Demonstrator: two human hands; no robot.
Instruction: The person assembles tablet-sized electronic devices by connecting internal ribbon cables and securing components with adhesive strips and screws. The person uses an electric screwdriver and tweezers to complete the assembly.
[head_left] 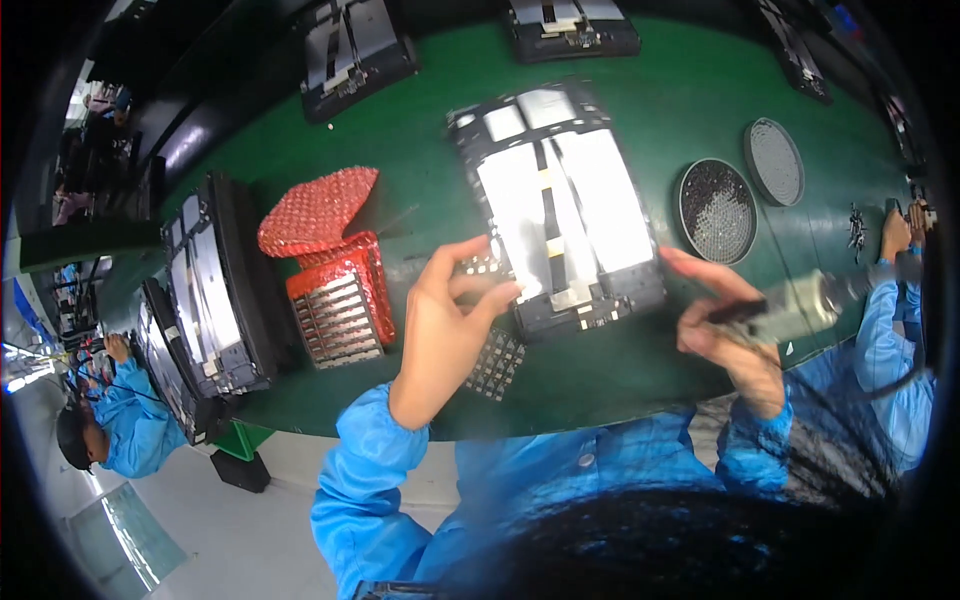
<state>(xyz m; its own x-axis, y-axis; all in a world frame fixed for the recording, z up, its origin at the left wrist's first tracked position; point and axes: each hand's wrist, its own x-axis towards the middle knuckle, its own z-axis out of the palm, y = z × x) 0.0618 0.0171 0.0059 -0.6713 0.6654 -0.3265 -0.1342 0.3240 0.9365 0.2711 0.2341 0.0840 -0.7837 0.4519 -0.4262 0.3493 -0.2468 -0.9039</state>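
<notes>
In front of me lies an opened tablet, its bright silver battery cells and dark ribbon cable showing, slightly smeared by motion. My left hand grips its left lower edge, thumb on top. In my right hand is an electric screwdriver, held against the palm and pointing sideways. That hand's index finger reaches the tablet's right edge. A sheet of small metal parts lies below the tablet, beside my left wrist.
Left of me sit red bubble wrap, a strip tray of parts and stacked opened tablets. Two round dishes, one with dark screws, one grey, stand right. More tablets line the far side. Co-workers sit both sides.
</notes>
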